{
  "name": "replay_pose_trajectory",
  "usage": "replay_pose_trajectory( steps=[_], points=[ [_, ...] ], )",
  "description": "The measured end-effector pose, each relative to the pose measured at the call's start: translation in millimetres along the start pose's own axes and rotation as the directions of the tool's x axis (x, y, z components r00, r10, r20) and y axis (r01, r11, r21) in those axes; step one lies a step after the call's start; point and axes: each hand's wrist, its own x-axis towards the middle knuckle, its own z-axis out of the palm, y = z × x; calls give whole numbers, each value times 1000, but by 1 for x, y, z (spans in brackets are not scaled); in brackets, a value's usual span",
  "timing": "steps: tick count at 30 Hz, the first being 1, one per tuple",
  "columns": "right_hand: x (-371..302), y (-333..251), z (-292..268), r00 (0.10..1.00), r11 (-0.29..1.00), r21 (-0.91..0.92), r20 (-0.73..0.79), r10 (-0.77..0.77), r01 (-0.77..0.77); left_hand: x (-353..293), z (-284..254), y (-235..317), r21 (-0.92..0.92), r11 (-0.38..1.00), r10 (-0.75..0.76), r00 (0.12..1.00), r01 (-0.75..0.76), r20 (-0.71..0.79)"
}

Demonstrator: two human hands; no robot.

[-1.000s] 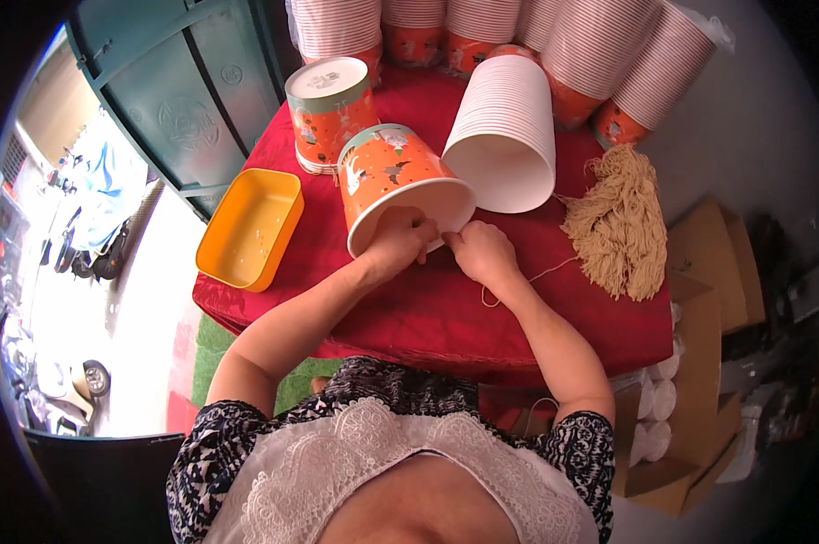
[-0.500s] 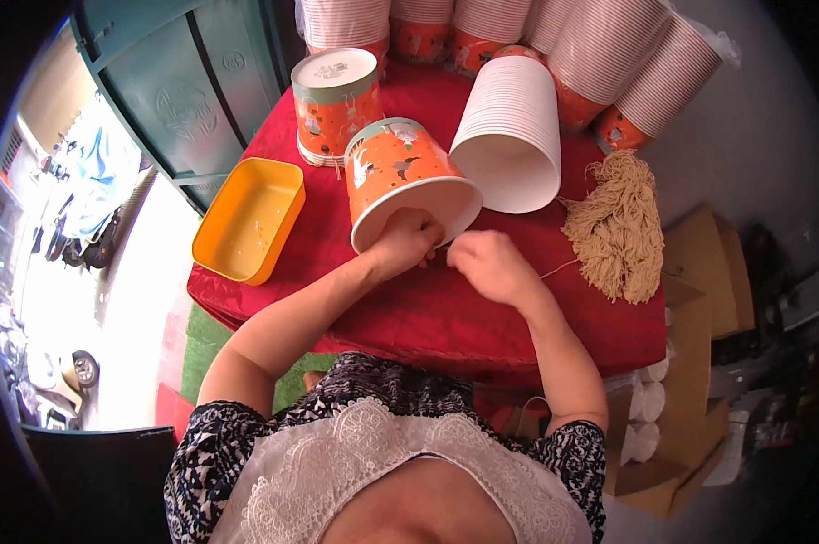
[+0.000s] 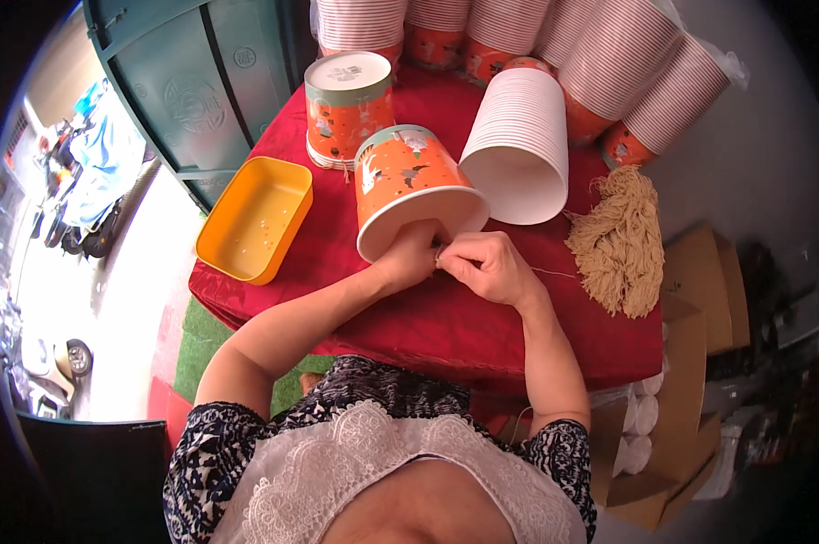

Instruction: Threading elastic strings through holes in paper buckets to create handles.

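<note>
An orange paper bucket (image 3: 411,177) with a green base band and printed animals lies tilted on the table, its white-rimmed mouth toward me. My left hand (image 3: 413,254) reaches into the mouth and is closed at the lower right of the rim; part of its fingers is hidden. Right beside it, my right hand (image 3: 493,267) pinches a thin beige string (image 3: 555,273) close to the left fingertips. The string trails right to a heap of beige strings (image 3: 616,243). A nested stack of white-walled buckets (image 3: 518,150) lies just right of the bucket in hand.
A yellow plastic tub (image 3: 255,220) with small bits inside stands on the red-covered table (image 3: 373,331) at left. An upside-down bucket (image 3: 348,109) is behind. Tall wrapped bucket stacks (image 3: 614,68) line the back. Cardboard boxes (image 3: 682,399) sit on the right.
My right hand has moved slightly left, right up against the left fingertips, and turned. The whole view has shifted a little; the bucket stays tilted in the same way.
</note>
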Motion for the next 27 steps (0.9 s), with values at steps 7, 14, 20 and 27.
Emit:
replay_pose_trajectory(
  steps=[7, 14, 20, 27],
  points=[
    [-13, 25, 17, 882, 903, -159, -338, 329, -398, 5, -5, 22, -162, 863, -442, 870, 479, 220],
    [-16, 41, 30, 912, 833, -389, -277, 301, -393, 0, -3, 16, -275, 854, -395, 894, 442, 209],
    [-14, 43, 31, 918, 901, -251, -279, 282, -353, -2, -8, 15, -271, 840, -404, 875, 470, 265],
    [-15, 47, 32, 914, 905, -198, -243, 327, -376, -4, -6, 15, -321, 836, -394, 894, 445, 214]
  ],
)
